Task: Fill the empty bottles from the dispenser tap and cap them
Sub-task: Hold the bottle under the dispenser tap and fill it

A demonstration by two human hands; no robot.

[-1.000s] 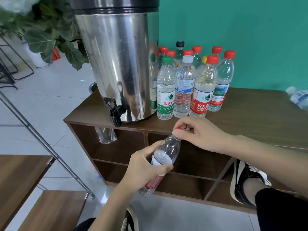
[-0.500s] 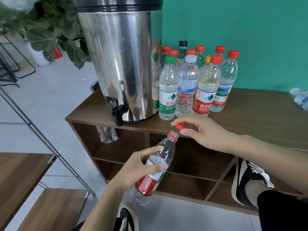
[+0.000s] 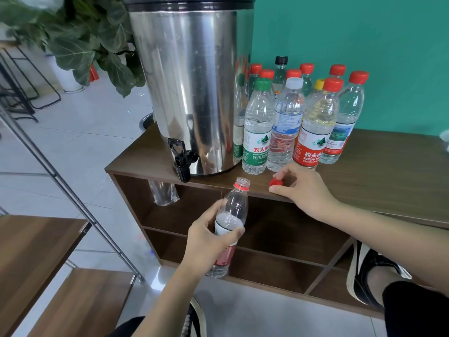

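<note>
My left hand grips an empty clear bottle with a red label around its middle, tilted slightly, its open mouth just below the cabinet's front edge. My right hand pinches the bottle's red cap at the wooden cabinet top. The steel dispenser stands on the cabinet's left end, and its black tap hangs over the front edge, up and left of the bottle's mouth.
Several capped bottles cluster right of the dispenser against the green wall. A clear bag hangs under the tap. A slanted metal pole and wooden steps lie left. A leafy plant stands behind. My shoe rests in the cabinet's lower shelf.
My right hand twisted the red cap off the bottle and carried it right to the cabinet top. The bottle, still gripped by my left hand, rose slightly toward the tap.
</note>
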